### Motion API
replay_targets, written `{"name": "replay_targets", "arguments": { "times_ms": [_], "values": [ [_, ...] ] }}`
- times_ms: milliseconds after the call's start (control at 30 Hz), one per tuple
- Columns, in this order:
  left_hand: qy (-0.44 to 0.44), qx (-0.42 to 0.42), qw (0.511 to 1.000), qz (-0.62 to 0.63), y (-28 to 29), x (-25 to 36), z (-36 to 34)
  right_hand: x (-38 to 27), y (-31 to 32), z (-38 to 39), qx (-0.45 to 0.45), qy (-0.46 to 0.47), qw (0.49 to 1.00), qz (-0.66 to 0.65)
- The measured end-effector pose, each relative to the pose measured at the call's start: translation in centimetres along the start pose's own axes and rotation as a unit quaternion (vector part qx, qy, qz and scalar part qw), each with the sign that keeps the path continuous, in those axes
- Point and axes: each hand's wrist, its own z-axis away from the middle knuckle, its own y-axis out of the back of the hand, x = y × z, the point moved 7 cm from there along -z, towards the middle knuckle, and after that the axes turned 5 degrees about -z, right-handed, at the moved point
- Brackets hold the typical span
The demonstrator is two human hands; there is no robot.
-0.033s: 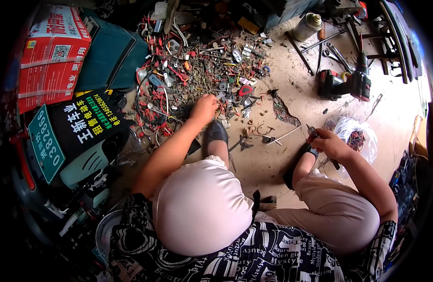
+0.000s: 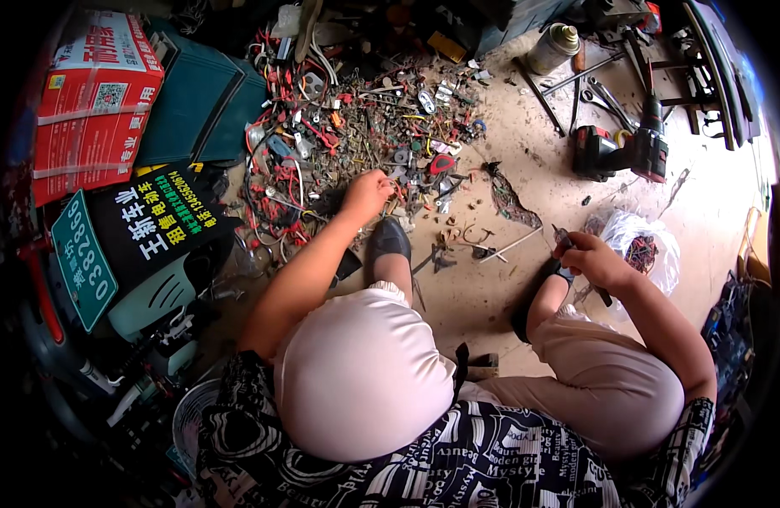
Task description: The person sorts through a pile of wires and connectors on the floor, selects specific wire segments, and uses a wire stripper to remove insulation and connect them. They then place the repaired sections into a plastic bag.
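Head view: left hand (image 2: 370,196) at the near edge of a loose, mixed heap of red, black and metallic scraps (image 2: 347,127), fingers curled; fingertip gap and any catch cannot be told. Right hand (image 2: 593,261) wraps firmly round a dark, slender hand tool (image 2: 606,296), beside the crumpled translucent plastic bag (image 2: 667,254). Best, I judge: light fingertip pinch, lifting straight up, since tangled wires may drag. Black slip-on shoe (image 2: 390,238) crowds the left wrist; black-and-red cordless drill (image 2: 648,152) lies well apart.
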Motion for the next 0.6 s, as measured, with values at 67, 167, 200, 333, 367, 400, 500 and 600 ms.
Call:
{"name": "replay_targets", "arguments": {
  "times_ms": [67, 167, 200, 333, 367, 400, 500, 600],
  "values": [
    [0.149, -0.055, 0.947, 0.280, -1.1, 0.2, -0.3, 0.7, 0.5, -0.2, 0.008, -0.007, 1.000, -0.012],
    [0.195, -0.136, 0.850, 0.470, -0.5, 3.8, 0.5, 0.8, 0.6, -0.2, 0.006, -0.006, 1.000, -0.028],
    [0.203, -0.166, 0.799, 0.542, -0.7, 5.5, 0.9, 0.0, 0.2, -0.1, 0.002, 0.012, 1.000, -0.016],
    [0.189, -0.233, 0.696, 0.652, -1.4, 9.7, 1.4, -2.6, -1.4, 0.2, -0.020, 0.052, 0.998, -0.010],
    [0.186, -0.239, 0.695, 0.652, -1.5, 10.8, 1.4, -2.6, -1.5, 0.1, -0.018, 0.062, 0.998, -0.005],
    [0.176, -0.263, 0.693, 0.648, -1.6, 12.0, 1.4, -2.7, -1.5, 0.1, -0.011, 0.060, 0.998, -0.007],
    [0.159, -0.291, 0.701, 0.631, -1.9, 15.1, 1.6, -4.6, -2.4, 0.1, -0.026, 0.102, 0.994, 0.008],
    [0.124, -0.301, 0.717, 0.616, -1.9, 18.4, 1.7, -6.5, -3.7, 0.1, -0.039, 0.126, 0.991, -0.010]
  ]
}}
